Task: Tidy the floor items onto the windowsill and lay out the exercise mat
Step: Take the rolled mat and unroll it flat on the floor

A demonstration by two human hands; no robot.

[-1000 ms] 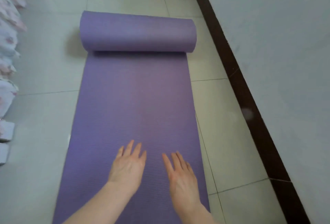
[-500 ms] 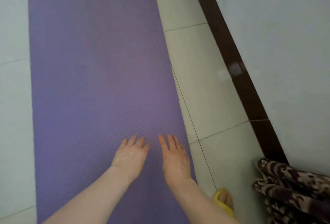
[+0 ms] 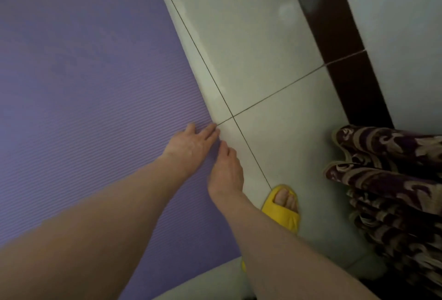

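Both of our hands sit together at the right-hand edge of the purple exercise mat (image 3: 83,108): our left hand (image 3: 191,143) lies flat and open on the ribbed surface, fingers spread and reaching the border, while our right hand (image 3: 227,170) rests just beside it, fingers extended along that same edge, gripping nothing so far as we can tell. From our hands the mat spreads away to the left and up the frame, its long axis running from the bottom of the view toward the top, roughly in line with the dark baseboard (image 3: 339,60) on the right. Its near end stops just below our forearms, and the far end is out of view, so we cannot tell whether any roll remains. Our right hand is nearer the edge, so we judge it best placed for nudging the border along the tile joint (image 3: 203,65). Beyond lies pale tiled floor (image 3: 275,144), our yellow slipper (image 3: 284,213), and a patterned curtain (image 3: 394,180).
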